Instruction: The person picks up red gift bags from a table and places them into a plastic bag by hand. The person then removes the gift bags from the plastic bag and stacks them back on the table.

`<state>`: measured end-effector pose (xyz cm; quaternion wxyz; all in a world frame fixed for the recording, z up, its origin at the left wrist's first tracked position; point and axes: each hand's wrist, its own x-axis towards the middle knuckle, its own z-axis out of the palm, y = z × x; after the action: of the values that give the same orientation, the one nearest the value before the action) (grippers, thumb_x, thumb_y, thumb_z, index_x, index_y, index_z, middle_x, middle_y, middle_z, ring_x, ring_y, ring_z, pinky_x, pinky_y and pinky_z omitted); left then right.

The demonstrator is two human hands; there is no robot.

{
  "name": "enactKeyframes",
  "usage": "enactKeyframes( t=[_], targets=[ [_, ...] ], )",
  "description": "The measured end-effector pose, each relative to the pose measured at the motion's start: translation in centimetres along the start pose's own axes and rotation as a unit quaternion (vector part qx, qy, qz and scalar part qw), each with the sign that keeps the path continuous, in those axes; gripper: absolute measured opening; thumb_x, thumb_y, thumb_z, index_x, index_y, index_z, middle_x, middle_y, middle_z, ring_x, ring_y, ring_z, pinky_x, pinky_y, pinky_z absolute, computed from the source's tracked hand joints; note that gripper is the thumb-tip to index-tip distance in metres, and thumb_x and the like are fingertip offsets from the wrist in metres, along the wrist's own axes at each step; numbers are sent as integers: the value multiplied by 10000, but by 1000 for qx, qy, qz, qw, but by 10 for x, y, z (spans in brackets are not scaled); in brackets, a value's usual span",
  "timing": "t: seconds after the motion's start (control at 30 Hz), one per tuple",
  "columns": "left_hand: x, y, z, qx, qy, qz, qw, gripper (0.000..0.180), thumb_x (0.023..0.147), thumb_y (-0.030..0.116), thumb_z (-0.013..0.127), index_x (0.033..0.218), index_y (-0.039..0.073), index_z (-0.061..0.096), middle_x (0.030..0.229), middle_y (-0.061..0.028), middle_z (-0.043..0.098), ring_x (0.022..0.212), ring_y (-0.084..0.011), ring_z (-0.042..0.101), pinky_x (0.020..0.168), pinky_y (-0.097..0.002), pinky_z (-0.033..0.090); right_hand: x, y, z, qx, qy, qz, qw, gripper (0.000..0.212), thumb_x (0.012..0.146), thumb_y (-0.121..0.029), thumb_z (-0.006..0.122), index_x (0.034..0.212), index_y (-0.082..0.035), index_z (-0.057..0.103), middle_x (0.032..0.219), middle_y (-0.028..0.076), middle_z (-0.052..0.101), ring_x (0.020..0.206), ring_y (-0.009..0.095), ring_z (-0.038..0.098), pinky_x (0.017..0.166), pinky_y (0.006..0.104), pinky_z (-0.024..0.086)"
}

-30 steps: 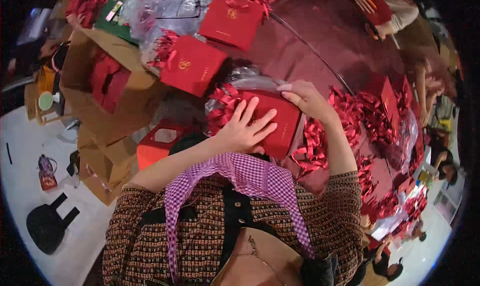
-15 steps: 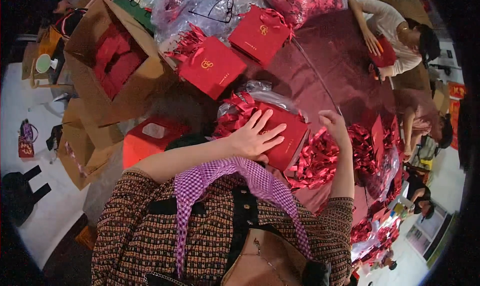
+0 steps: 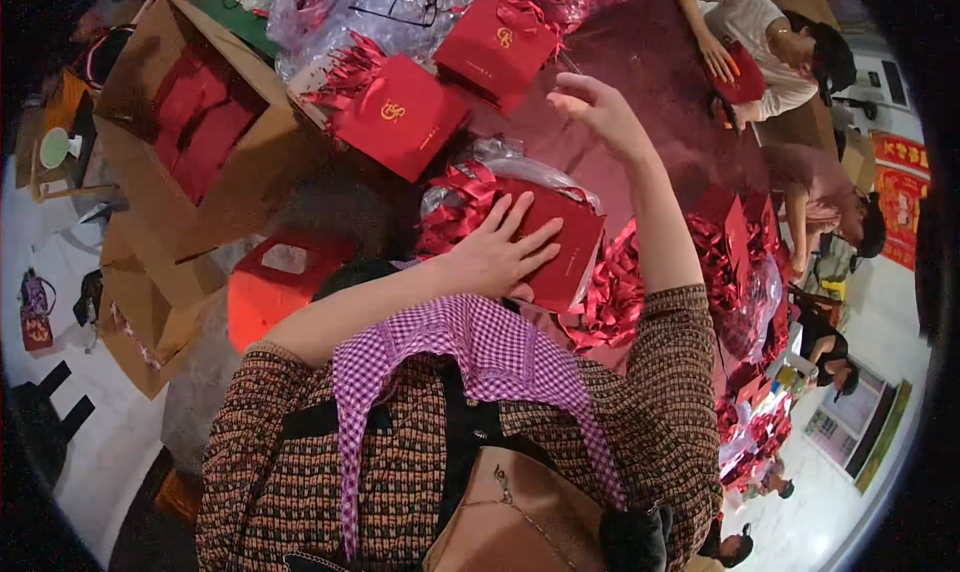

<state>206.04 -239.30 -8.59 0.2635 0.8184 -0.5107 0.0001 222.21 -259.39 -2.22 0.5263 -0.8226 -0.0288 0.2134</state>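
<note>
My left hand [image 3: 492, 257] lies with its fingers spread on a red gift bag [image 3: 562, 247]. The bag rests on top of clear plastic wrap with red ribbons [image 3: 462, 207] spilling out at its left. My right hand [image 3: 598, 114] is raised above the table to the right of the bags, its fingers loosely bent and nothing seen between them. Beyond my left hand, a red gift bag with a gold emblem [image 3: 400, 122] lies with ribbon handles fanned out. Farther back is another such stack of red gift bags [image 3: 497, 57].
An open cardboard box [image 3: 250, 187] holding red items stands at the left, with a bright red box [image 3: 265, 297] nearer me. Glasses [image 3: 425, 7] lie on plastic wrap at the back. Shiny red ribbons [image 3: 615, 292] heap at the right. A co-worker in white [image 3: 745, 32] handles a red bag across the table.
My right hand has moved up and away from me, from beside the ribbons toward the far bags, its fingers loosening. My left hand stays on the bag. The whole view has shifted slightly.
</note>
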Motion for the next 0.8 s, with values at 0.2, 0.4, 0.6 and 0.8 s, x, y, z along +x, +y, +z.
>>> enactKeyframes(
  t=[0.2,0.4,0.6,0.8],
  targets=[
    [-2,2,1,1,-31,-5,999,795,732,602,606,1348,119,466,1506,-124,263,1343,-527,184,1056,-649,171,28,23,5,-38,23,60,997,512,812,-317,725,1168,30,606,1090,124,652,1023,172,597,880,299,462],
    [-4,3,5,-5,-25,-5,1000,781,757,603,571,1362,124,446,1513,-119,246,1357,-518,149,1063,-650,148,32,-9,53,-36,-78,-6,996,501,850,-242,682,1248,28,540,1106,98,635,1003,145,590,859,277,470],
    [-1,2,7,-13,-17,0,1000,808,752,608,577,1380,125,413,1486,-117,291,1354,-513,158,1069,-649,136,81,-2,120,-96,-51,-84,991,643,735,-200,794,1246,38,484,1099,161,626,1035,224,596,882,331,466],
    [-5,1,16,-37,35,-8,999,811,691,604,642,1318,115,485,1416,-132,372,1344,-478,195,1081,-642,102,114,-4,162,-304,27,-155,939,657,626,-263,851,1067,92,519,961,273,631,913,427,609,758,468,495]
  ],
)
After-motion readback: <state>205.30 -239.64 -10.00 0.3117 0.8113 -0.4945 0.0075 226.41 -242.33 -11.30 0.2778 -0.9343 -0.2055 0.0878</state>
